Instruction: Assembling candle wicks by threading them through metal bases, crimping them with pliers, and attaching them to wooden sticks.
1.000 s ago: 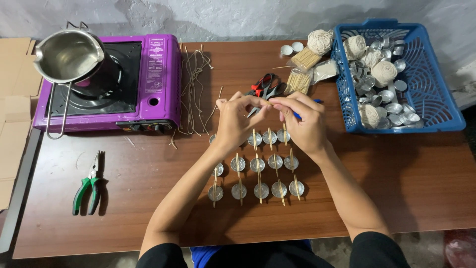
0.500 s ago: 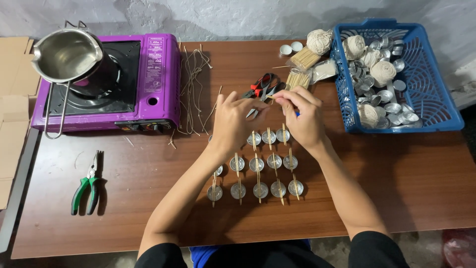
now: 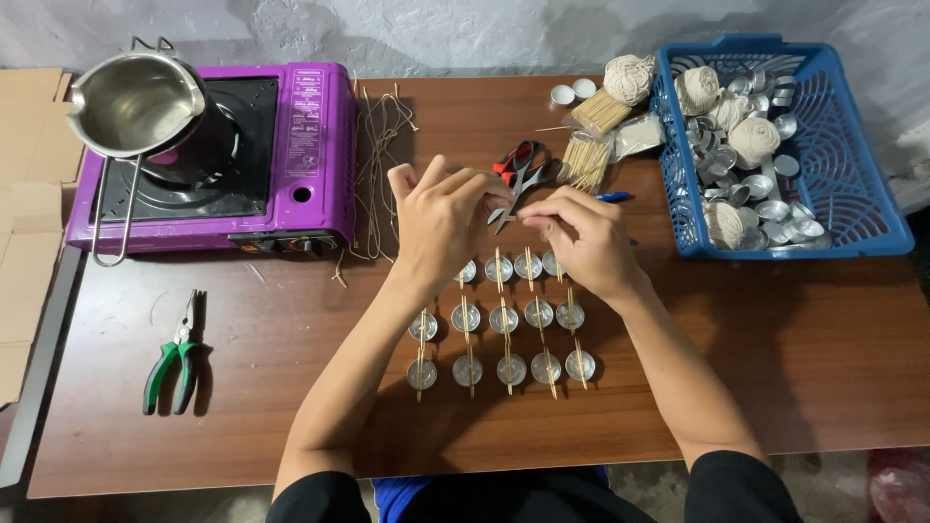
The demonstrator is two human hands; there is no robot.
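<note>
Your two hands meet above the back row of small metal cups (image 3: 504,320), which sit in rows on the brown table (image 3: 775,368), each with thin sticks laid across its rim. Your left hand (image 3: 441,223) is curled, fingers bent toward the right hand, thumb raised. Your right hand (image 3: 581,237) is narrowly pinched, fingertips drawn together just beside the left fingertips. Whatever sits between the fingertips is too small to make out, so it is unclear what either hand holds.

Just behind your hands lie scissors (image 3: 518,174) with red and black handles. A blue pen (image 3: 612,197) pokes out past your right hand. Behind these are bundles of sticks (image 3: 586,160), a ball of twine (image 3: 630,77) and two loose cups (image 3: 572,92).

To the right stands a blue basket (image 3: 862,184) filled with more metal cups and twine balls. To the left, strands of cord (image 3: 378,165) lie beside a purple stove (image 3: 291,145), with a steel pot (image 3: 136,102) on its burner. Green-handled pliers (image 3: 174,353) lie near the table's left front. Cardboard (image 3: 24,223) sits off the left edge.
</note>
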